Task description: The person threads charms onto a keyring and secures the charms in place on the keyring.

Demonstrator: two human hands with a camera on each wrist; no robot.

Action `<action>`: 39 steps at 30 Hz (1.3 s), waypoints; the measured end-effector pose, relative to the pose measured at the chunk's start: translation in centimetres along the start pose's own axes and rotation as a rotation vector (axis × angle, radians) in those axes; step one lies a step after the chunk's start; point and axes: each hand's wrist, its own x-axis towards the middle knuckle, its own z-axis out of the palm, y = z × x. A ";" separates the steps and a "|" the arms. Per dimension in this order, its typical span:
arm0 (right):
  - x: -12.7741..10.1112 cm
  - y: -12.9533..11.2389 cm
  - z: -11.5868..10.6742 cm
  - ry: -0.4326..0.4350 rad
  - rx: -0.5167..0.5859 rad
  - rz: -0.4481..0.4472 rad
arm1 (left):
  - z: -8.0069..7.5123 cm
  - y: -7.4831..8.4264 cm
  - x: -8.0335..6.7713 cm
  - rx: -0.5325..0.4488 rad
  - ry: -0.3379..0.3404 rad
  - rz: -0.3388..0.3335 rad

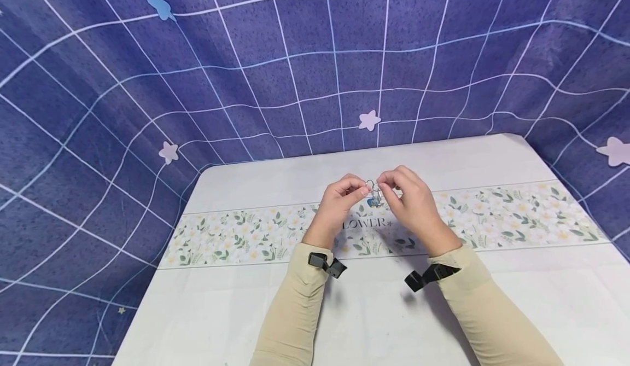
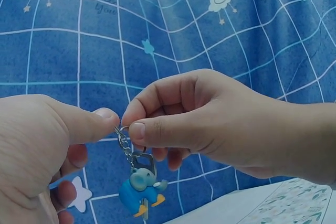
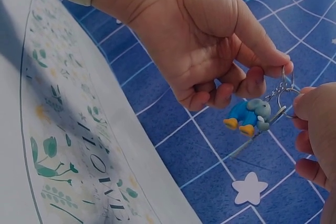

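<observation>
Above the table both hands hold up a small keychain (image 1: 374, 195) between them. My left hand (image 1: 361, 191) pinches the metal ring (image 3: 286, 90) with thumb and forefinger. My right hand (image 1: 384, 189) pinches the same ring from the other side. A short chain (image 2: 125, 148) hangs from the ring and carries a blue elephant charm (image 2: 140, 188) with yellow feet, dangling free below the fingers. In the left wrist view the left thumb (image 2: 102, 119) and the right thumb (image 2: 152, 132) nearly meet over the ring. A thin key-like piece (image 3: 252, 137) hangs behind the charm.
The table (image 1: 344, 311) wears a white cloth with a floral band (image 1: 236, 234) across its middle. A blue cloth backdrop (image 1: 295, 54) with white grid lines and pale stars rises behind and on both sides. Black wrist camera mounts (image 1: 327, 265) sit on both beige sleeves.
</observation>
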 end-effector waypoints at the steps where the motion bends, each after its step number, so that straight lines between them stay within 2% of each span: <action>1: 0.0 0.0 0.0 -0.004 0.008 0.001 | 0.0 0.1 0.0 -0.011 0.000 0.004; 10: -0.2 0.2 0.3 -0.048 0.094 0.035 | 0.0 0.4 0.1 -0.045 -0.005 -0.006; 18: -0.5 0.3 0.6 -0.085 0.175 0.138 | -0.1 0.7 0.0 -0.054 -0.008 -0.010; 23: -0.5 0.3 0.6 -0.105 0.210 0.148 | -0.2 0.9 0.0 -0.067 -0.003 -0.007; 27: -0.5 0.7 0.5 -0.131 0.291 0.150 | -0.2 1.1 0.0 -0.075 -0.011 -0.008; 32: -0.6 0.6 0.2 -0.202 0.421 0.185 | -0.2 1.4 0.1 -0.067 -0.014 0.000; 35: -0.8 0.6 0.2 -0.256 0.452 0.193 | -0.2 1.4 0.1 -0.064 -0.013 0.007; 39: -1.5 1.2 0.6 -0.290 0.441 0.209 | -0.1 1.6 0.0 -0.079 -0.018 0.011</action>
